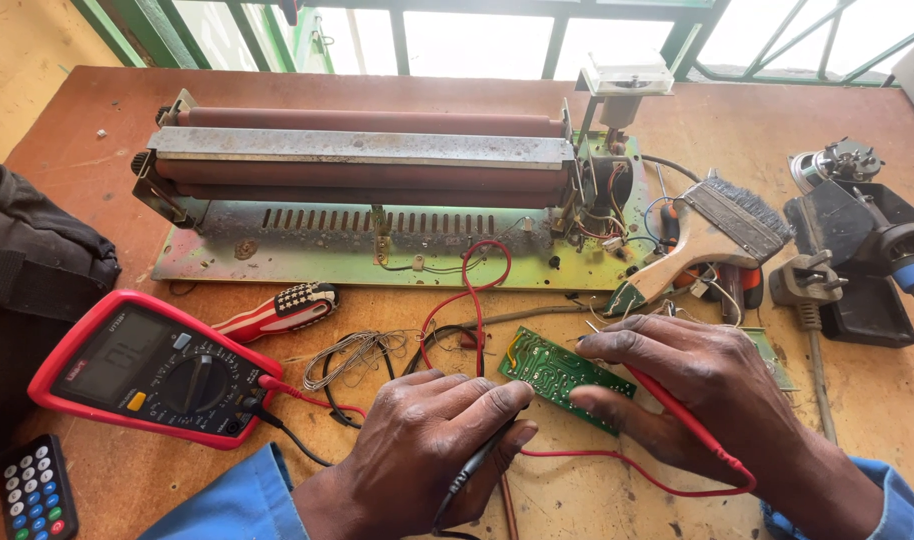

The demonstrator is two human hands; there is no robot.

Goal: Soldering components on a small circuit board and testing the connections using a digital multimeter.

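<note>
Fingers of the left hand [427, 440] are curled together around a black probe [477, 462], pinched like a pen so its tip, hidden under the fingertips, can be steered to the near edge of the green circuit board [562, 376]; fingers of the right hand [697, 395] are closed on a red probe [677, 405], which runs under the palm, while the fingertips press on the board's right end, seemingly to steady it on the wooden table [77, 130]. The board lies flat between the two sets of fingers, touching both. Left of the left fingers sits a red-cased multimeter [152, 368], its screen tilted toward the person and its red and black leads trailing to the probes; just beyond them lie a red-and-white screwdriver [277, 312] and a coil of thin wire [352, 352]. Further beyond the fingers stands an opened roller machine [367, 160] on its metal base. Beyond the right fingers rest a paintbrush [712, 235] and, further right, a soldering stand [857, 250].
</note>
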